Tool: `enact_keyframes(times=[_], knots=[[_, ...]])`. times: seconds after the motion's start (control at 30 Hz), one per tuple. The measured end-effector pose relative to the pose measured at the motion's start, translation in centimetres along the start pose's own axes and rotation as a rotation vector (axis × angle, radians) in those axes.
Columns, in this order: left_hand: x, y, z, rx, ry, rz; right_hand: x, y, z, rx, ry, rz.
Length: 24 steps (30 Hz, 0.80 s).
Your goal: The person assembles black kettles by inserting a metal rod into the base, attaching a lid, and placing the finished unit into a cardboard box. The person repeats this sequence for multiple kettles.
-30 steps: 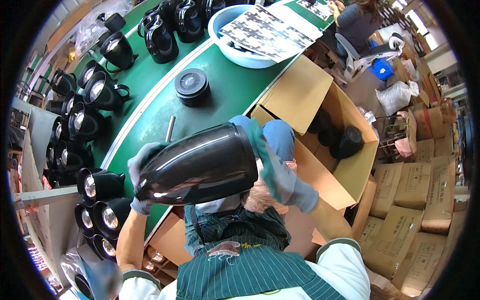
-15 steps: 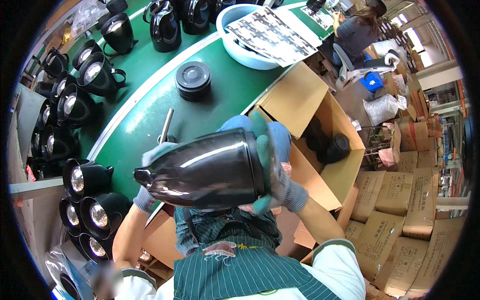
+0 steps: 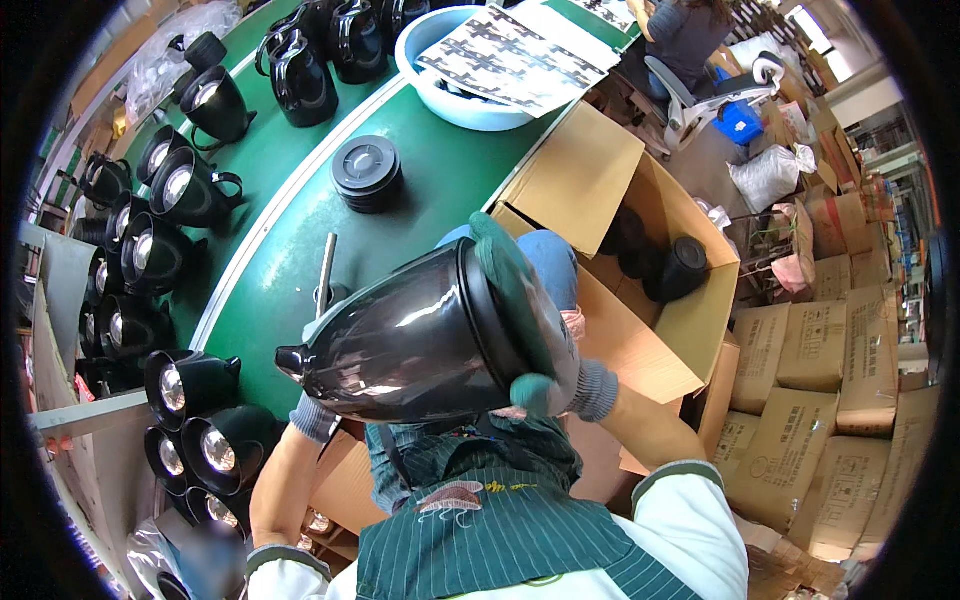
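Note:
A glossy black jug (image 3: 400,340) lies on its side in front of my apron, its spout pointing left. My right hand (image 3: 518,300), in a green-and-grey glove, grips its round base end, thumb and fingers spread around the rim. My gloved left hand (image 3: 318,328) supports it from behind near the spout; the jug hides most of its fingers. Just beyond, a metal rod (image 3: 327,265) stands upright from the green table (image 3: 270,290). A stack of round black discs (image 3: 365,172) sits farther off.
Black jugs with shiny insides (image 3: 185,195) line the left side. A light blue basin (image 3: 440,85) with patterned sheets stands at the far edge. To the right are an open carton (image 3: 690,340) holding black parts, and stacked cartons (image 3: 780,440). A person (image 3: 690,40) sits beyond.
The jug has tilted, its base end rising slightly toward the table. My right hand, blurred before, now sits steadily around the base. The whole view has shifted a little.

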<state>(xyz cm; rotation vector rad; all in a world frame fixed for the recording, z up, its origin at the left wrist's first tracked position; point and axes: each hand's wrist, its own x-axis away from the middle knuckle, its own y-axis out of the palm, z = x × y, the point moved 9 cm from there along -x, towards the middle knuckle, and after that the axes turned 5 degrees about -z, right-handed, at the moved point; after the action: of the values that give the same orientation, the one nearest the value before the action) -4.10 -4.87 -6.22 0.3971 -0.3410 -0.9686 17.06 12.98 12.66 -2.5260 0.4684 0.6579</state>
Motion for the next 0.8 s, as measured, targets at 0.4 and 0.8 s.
enact_keyframes(times=[0.4, 0.8], knots=[[2.1, 14.4, 1.6, -1.242, 0.639, -0.140, 5.6, -8.1, 7.9, -0.915, 0.600, 0.181], [-6.4, -3.9, -0.5, -1.763, -0.107, 0.319, 11.7, -1.1, 10.4, -0.179, 0.512, -0.104]])
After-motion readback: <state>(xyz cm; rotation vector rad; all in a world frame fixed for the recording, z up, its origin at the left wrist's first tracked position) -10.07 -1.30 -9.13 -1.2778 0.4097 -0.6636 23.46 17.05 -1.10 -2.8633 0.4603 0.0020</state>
